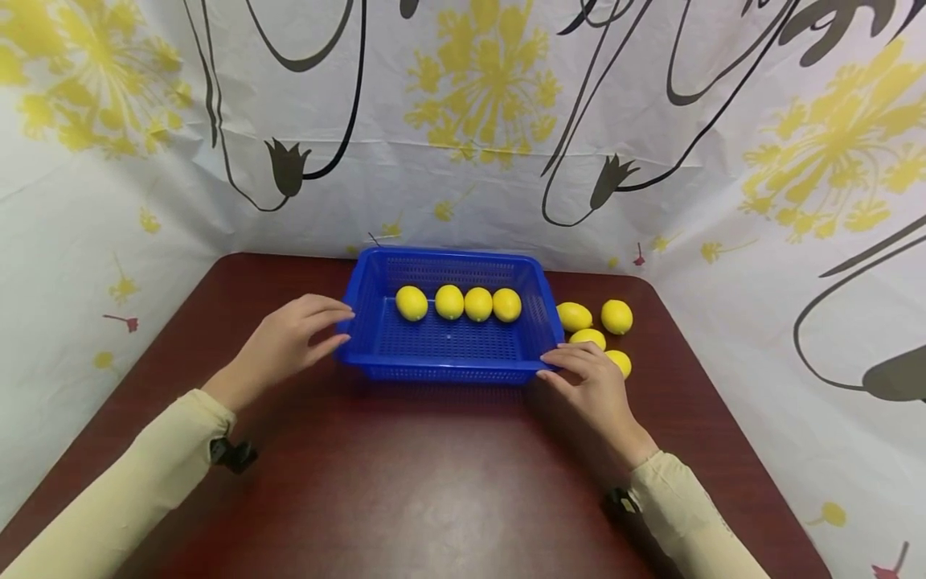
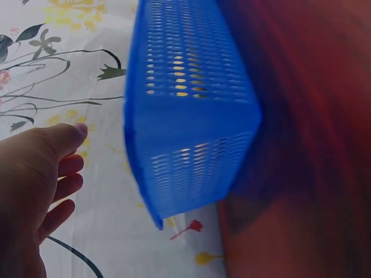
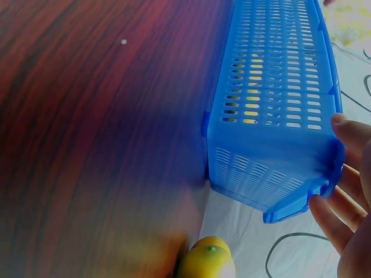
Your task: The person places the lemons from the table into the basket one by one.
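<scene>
A blue plastic basket [image 1: 448, 363] with perforated walls stands on the table. Inside it, several yellow lemons [image 1: 411, 303] form a row towards the back. My left hand [image 1: 292, 342] is by the basket's left rim, thumb and fingers apart; the left wrist view has a gap between this hand [image 2: 40, 168] and the basket [image 2: 185, 127]. At the front right corner, my right hand [image 1: 589, 390] pinches the rim between thumb and fingers. The right wrist view has its fingertips [image 3: 324, 211] against the corner of the basket [image 3: 272, 145].
More lemons [image 1: 616, 317] lie on the table right of the basket, some partly behind my right hand. The dark red wooden table [image 1: 434, 482] meets white patterned sheets [image 1: 463, 193] at the back and sides.
</scene>
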A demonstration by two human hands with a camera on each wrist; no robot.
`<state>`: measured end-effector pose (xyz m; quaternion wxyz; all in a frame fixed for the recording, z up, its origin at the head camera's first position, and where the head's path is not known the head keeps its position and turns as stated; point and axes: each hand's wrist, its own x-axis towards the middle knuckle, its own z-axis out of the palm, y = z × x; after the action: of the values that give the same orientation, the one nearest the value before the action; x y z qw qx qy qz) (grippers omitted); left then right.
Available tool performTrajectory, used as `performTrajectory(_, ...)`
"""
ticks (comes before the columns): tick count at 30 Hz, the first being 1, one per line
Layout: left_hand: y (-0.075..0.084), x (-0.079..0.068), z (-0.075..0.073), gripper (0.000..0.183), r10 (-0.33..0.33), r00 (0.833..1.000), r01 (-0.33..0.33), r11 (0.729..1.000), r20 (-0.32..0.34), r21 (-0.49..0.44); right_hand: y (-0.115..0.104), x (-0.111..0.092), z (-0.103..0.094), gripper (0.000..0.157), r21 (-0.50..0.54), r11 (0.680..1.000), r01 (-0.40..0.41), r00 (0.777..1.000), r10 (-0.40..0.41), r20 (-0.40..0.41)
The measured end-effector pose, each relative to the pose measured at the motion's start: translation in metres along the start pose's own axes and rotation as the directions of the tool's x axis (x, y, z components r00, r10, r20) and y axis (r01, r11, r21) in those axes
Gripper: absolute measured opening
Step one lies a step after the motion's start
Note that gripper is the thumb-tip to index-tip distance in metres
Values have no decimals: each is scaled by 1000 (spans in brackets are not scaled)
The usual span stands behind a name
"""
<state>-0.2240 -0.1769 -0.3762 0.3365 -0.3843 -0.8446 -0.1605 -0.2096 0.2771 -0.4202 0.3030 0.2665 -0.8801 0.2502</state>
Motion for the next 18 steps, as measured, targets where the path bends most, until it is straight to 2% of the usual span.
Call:
performTrajectory(4, 4, -15, 5, 36, -10, 1000, 10, 1000, -1, -18, 0, 0, 0, 29, -5, 1000, 2, 1000, -2, -4)
performTrajectory(7, 7, -22, 9, 37, 11, 1000, -11, 1000, 2, -17, 0, -1, 0, 29, -7, 1000, -3, 1000, 3, -7)
performTrajectory(12, 9, -30, 16, 36, 44, 999, -44, 999, -19, -13, 1, -1, 0, 29, -12, 1000, -9, 1000, 9, -2)
performTrajectory(18, 10, -35, 18, 29, 34, 999, -34, 999, -37, 8, -1, 3, -2, 29, -39, 999, 6, 1000, -5, 29)
